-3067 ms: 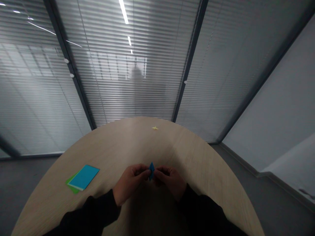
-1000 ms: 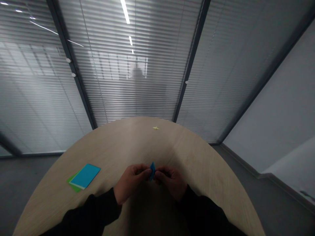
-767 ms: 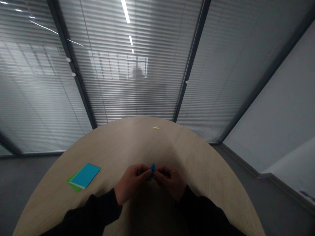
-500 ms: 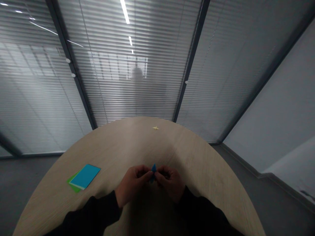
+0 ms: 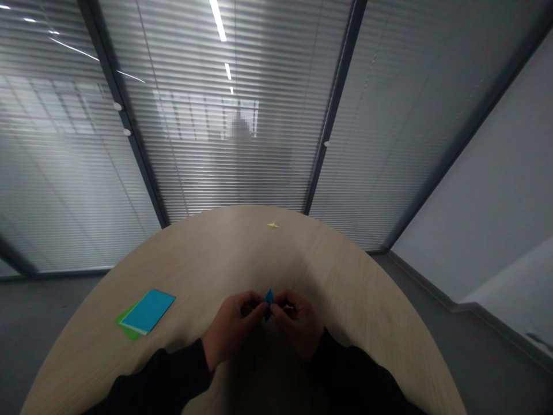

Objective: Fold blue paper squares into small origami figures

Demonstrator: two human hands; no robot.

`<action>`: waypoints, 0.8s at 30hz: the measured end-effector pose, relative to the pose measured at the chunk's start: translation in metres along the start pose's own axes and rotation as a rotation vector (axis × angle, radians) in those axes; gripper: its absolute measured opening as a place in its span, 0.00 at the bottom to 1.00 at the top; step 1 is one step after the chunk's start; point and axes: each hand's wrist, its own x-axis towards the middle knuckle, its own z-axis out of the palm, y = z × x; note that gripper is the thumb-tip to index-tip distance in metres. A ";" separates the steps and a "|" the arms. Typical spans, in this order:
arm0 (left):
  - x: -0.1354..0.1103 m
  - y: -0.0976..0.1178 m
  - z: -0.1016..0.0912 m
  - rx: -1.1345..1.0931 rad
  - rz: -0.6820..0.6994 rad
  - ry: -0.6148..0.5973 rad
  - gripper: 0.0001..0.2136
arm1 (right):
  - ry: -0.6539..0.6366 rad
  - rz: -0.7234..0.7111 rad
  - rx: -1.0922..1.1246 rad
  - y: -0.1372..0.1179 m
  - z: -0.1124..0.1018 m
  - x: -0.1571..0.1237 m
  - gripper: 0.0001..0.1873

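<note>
Left hand (image 5: 233,325) and right hand (image 5: 300,323) grip the folded blue paper (image 5: 269,304) between the fingertips, above the wooden table (image 5: 242,253). Left of the hands, a blue card (image 5: 149,311) lies on a green card (image 5: 125,326). Near the far edge: a small yellow paper star (image 5: 272,225)

Two stacked cards (image 5: 147,311) lie left on the rounded surface (image 5: 216,259), with a small star (image 5: 272,225) near its far edge, before a glass partition (image 5: 233,161).

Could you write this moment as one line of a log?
left hand: pinching blue folded paper | right hand: pinching it too | nearby: blue and green paper sheets on wooden table
</note>
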 end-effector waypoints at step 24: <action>0.003 -0.006 0.000 -0.133 0.035 0.038 0.13 | -0.015 0.076 0.029 0.003 0.001 0.001 0.11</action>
